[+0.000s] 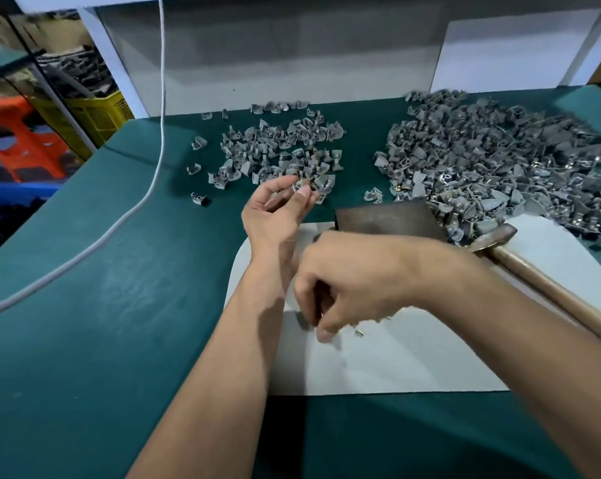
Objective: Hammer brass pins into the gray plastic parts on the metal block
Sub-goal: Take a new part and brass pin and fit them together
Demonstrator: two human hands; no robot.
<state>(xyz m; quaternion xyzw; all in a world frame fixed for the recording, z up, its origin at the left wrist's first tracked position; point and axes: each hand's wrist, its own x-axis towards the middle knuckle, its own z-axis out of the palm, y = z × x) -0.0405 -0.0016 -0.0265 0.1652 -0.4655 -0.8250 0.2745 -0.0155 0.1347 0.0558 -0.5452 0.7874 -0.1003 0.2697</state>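
Note:
My left hand [275, 209] reaches to the near edge of the left pile of gray plastic parts [278, 150] and pinches one gray part [301, 184] between thumb and fingers. My right hand [340, 288] is crossed in front of the left forearm, fingers curled down onto the white sheet [413, 357], pinching at small brass pins [359, 332]; what it holds is hidden. The dark metal block [389, 217] lies just beyond my right wrist. A hammer [492, 236] with a wooden handle lies to the right on the sheet.
A larger heap of gray parts with brass pins [499, 160] fills the right back of the green table [102, 305]. A white cord [154, 167] hangs and trails across the left side. A white partition [292, 63] stands behind. Crates and an orange stool [22, 140] sit off the left edge.

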